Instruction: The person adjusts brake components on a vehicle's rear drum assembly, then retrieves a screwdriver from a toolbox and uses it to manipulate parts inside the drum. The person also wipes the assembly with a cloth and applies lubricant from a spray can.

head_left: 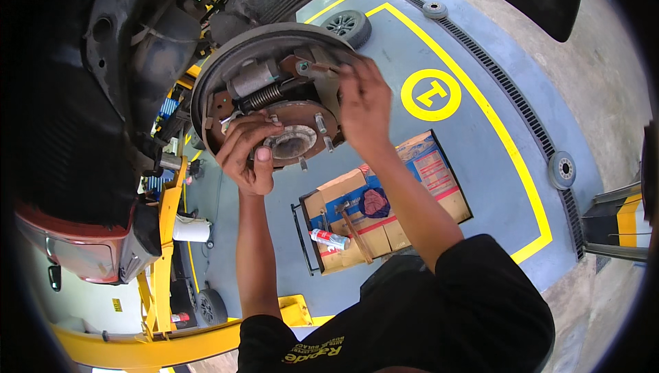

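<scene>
An open drum brake assembly [244, 47] hangs above me, with a spring [264, 96], a silver cylinder [250, 79] and a rusty hub [292, 141] with several studs. My left hand [250, 153] curls around the lower left of the hub, fingertips resting beside its centre ring. My right hand [364, 105] is raised at the assembly's upper right, fingers bent at a small metal lever [319, 69]; what lies inside those fingers is hard to make out.
Below lies a cardboard-covered cart [446, 198] with a hammer [350, 229], spray can [329, 239] and cloth [374, 202]. Behind are a wheel [347, 28] and floor drain [494, 64]. A yellow lift [165, 235], red car body [75, 242] and dark undercarriage [144, 50] fill the left.
</scene>
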Demonstrator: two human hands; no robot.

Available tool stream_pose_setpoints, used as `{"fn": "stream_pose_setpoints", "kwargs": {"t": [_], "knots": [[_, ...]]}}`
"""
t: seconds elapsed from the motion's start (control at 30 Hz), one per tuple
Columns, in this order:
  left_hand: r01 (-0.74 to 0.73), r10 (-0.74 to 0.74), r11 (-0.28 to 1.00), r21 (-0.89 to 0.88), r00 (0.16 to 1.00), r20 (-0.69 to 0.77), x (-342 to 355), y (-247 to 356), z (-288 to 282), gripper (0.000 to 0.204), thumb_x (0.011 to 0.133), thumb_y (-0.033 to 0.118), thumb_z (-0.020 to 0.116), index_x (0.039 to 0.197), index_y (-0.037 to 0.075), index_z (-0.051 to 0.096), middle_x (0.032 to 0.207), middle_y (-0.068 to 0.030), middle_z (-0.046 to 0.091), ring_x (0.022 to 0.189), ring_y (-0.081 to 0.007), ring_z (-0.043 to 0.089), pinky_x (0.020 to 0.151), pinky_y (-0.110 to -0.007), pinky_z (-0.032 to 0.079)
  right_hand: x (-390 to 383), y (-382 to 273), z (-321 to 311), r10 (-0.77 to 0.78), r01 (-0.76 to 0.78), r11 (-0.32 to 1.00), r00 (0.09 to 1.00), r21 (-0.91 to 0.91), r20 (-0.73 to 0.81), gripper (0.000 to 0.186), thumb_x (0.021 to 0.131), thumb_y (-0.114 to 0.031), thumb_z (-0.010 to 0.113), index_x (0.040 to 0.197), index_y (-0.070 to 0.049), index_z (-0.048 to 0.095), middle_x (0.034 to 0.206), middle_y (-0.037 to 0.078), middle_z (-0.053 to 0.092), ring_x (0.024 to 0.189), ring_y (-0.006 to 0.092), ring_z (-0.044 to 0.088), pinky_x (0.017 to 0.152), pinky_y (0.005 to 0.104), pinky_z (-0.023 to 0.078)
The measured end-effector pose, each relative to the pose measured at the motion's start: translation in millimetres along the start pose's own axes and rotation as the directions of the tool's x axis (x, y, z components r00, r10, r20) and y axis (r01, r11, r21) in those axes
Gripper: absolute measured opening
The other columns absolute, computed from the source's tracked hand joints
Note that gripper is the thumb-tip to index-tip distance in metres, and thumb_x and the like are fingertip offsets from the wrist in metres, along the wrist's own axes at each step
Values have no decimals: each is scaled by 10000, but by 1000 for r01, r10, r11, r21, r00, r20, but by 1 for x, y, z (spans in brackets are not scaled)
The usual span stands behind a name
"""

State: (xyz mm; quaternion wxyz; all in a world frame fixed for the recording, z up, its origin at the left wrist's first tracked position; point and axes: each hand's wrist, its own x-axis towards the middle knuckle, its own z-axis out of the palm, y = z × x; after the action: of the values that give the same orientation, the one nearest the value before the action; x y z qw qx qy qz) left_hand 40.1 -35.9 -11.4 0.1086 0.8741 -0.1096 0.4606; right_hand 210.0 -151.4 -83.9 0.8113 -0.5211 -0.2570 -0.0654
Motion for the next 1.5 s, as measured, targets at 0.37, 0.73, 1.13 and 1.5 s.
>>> {"fn": "stream_pose_setpoints", "kwargs": {"t": [0.37,0.73,1.13,1.5], "knots": [[-1,1,1000,16,1000,-11,-1,-1,2,393,989,315,619,955,-33,798,886,-152,781,910,-320,742,952,-491,607,3,-2,0,42,-41,999,997,28,-58,288,989,-111,596,1183,22,762,1135,249,725,1065,470,685,947,519,544],[-5,5,1000,17,1000,1,2,-1,2,352,982,284,636,958,-24,806,887,-149,786,901,-315,747,942,-491,610,5,-1,4,41,-40,999,997,12,-71,265,988,-104,594,1130,30,773,1086,247,741,987,464,716,881,510,565],[-23,24,999,34,1000,-11,4,0,2,294,973,240,659,970,-9,815,886,-122,794,897,-312,759,945,-473,615,15,-20,12,-142,147,988,987,-52,81,313,1066,-136,560,1242,47,743,1152,204,778,1014,262,725,944,357,544],[-3,2,1000,-27,1000,-12,2,-2,2,275,967,216,665,967,-12,817,890,-121,799,889,-307,765,941,-471,619,2,-23,2,-128,125,992,979,32,159,363,1111,-197,573,1367,22,707,1271,191,773,1169,239,719,1035,360,533]]}}
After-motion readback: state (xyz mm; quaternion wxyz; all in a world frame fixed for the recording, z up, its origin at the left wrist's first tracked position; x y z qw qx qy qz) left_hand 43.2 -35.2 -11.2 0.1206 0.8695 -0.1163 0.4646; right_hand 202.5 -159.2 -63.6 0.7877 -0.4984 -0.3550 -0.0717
